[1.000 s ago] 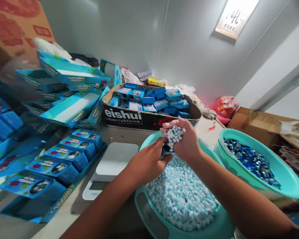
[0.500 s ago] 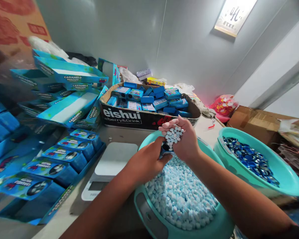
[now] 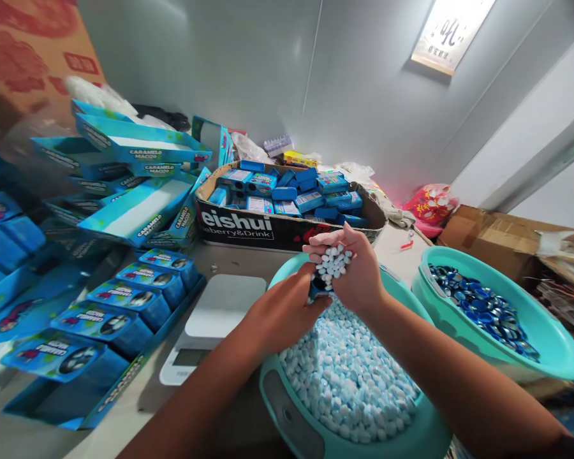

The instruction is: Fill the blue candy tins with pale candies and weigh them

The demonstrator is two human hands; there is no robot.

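Note:
My left hand (image 3: 287, 306) is closed around a small blue candy box (image 3: 319, 292), mostly hidden by my fingers, with a dark opening at its top. My right hand (image 3: 363, 271) is cupped and tilted beside it, holding a heap of small white and pale blue candies (image 3: 335, 260). The candies reach down to the box's opening. Both hands are above a turquoise basin (image 3: 272, 376) filled with the same candies.
Left of the basin stands a white digital scale (image 3: 227, 306). Farther left, filled blue boxes (image 3: 119, 293) sit in a display tray, near stacked trays (image 3: 138, 191). Behind is a carton (image 3: 287, 236) of blue boxes. A second basin (image 3: 545, 338) holds blue metallic lids.
The view has shifted slightly, so the surroundings sit a little more to the right. Both hands keep nearly the same pose, and the heap in my right palm looks slightly smaller.

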